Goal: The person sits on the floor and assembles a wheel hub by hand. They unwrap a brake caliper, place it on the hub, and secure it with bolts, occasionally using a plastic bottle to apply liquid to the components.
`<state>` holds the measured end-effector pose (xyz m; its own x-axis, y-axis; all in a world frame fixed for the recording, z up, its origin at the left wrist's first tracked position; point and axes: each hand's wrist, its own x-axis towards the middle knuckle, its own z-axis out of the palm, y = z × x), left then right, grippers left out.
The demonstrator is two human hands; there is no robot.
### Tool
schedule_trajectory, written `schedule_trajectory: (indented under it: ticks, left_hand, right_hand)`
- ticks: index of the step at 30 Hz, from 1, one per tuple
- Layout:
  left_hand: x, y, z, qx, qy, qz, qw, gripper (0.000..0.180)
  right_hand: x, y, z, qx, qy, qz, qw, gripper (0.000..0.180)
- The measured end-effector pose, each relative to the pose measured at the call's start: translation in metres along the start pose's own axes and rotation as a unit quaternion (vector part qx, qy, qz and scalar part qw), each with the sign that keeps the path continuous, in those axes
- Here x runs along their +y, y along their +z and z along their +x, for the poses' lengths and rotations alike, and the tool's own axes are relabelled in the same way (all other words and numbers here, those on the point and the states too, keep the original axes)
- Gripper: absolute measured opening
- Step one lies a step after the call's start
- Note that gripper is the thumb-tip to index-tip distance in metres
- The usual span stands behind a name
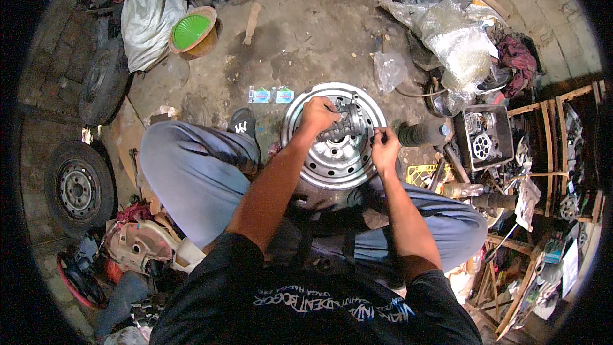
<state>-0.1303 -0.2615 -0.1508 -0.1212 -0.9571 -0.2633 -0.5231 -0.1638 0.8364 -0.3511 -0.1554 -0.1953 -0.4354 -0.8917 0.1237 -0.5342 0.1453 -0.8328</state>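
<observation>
Past our black shirt (306, 319), on the wheel (321, 171), our left hand (320, 115) grips the metal part (342, 128), which may roll if we loosen; whether our right hand (385, 149) holds anything, we cannot tell.

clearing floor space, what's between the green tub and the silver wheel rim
In the head view, two small blue packets lie there, near the rim; otherwise stained floor.

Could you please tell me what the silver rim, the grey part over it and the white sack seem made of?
Rim: likely painted steel, from its silvery gloss. Part: probably bare metal, dull grey. Sack: perhaps woven plastic, from its crinkled sheen.
</observation>
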Motion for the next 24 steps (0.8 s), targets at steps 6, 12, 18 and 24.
schedule_trajectory:
  ticks: [6,12,18,24]
  left_hand:
    - [0.018,0.011,-0.005,0.016,-0.029,0.015,0.999,0.027]
    - [0.006,0.009,-0.021,0.052,0.034,0.006,0.998,0.021]
    - [-0.004,0.005,-0.029,0.069,0.121,-0.035,0.990,0.011]
    - [-0.002,-0.001,-0.030,0.076,0.120,-0.047,0.989,0.018]
  right_hand:
    - [-0.032,0.000,0.000,-0.001,-0.025,0.027,0.999,0.020]
    - [-0.068,0.002,0.011,-0.001,-0.011,0.056,0.998,0.020]
    - [-0.075,0.003,0.014,-0.033,0.030,0.065,0.997,0.018]
    - [-0.083,0.011,0.016,-0.055,-0.026,0.049,0.997,0.017]
